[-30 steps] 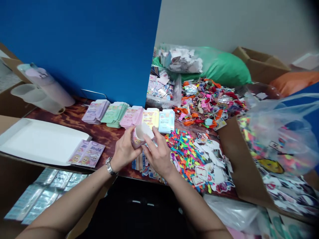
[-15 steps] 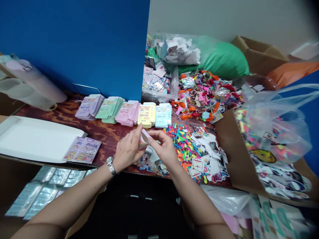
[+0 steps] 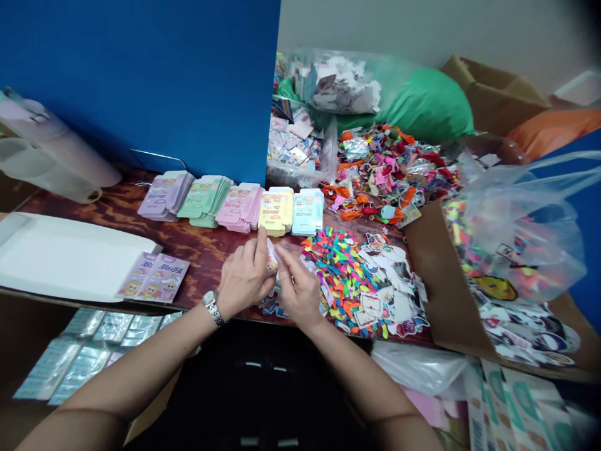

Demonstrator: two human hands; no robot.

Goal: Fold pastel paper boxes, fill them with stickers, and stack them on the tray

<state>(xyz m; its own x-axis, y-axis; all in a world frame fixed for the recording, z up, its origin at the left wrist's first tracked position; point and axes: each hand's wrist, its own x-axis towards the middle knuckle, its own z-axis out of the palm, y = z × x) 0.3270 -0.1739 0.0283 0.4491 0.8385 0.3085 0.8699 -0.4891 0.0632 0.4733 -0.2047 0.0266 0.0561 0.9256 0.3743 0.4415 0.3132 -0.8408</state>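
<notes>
Between both hands is a small purple printed card box point(image 3: 271, 258), mostly covered by fingers. My left hand point(image 3: 246, 272), with a watch on its wrist, is closed around the box's left side. The fingers of my right hand point(image 3: 299, 285) pinch its upper right edge. Beyond the hands stands a row of flat card boxes: purple point(image 3: 164, 195), green point(image 3: 205, 199), pink point(image 3: 239, 207), yellow point(image 3: 275, 212) and blue point(image 3: 307, 212). Two purple boxes point(image 3: 164, 277) lie at the left by a white tray point(image 3: 70, 260). Small printed cards under my right hand are partly hidden.
Right of my hands lie a heap of colourful balloons point(image 3: 345, 269) and a pile of stickers point(image 3: 399, 288). A cardboard box point(image 3: 422, 269) with a clear bag point(image 3: 526, 244) stands farther right. Mixed trinkets point(image 3: 389, 169) lie behind. A blue panel point(image 3: 141, 81) rises at the back left.
The box's top end showed an opening before; now my right fingers press together at that edge and the opening no longer shows. The view has shifted slightly.
</notes>
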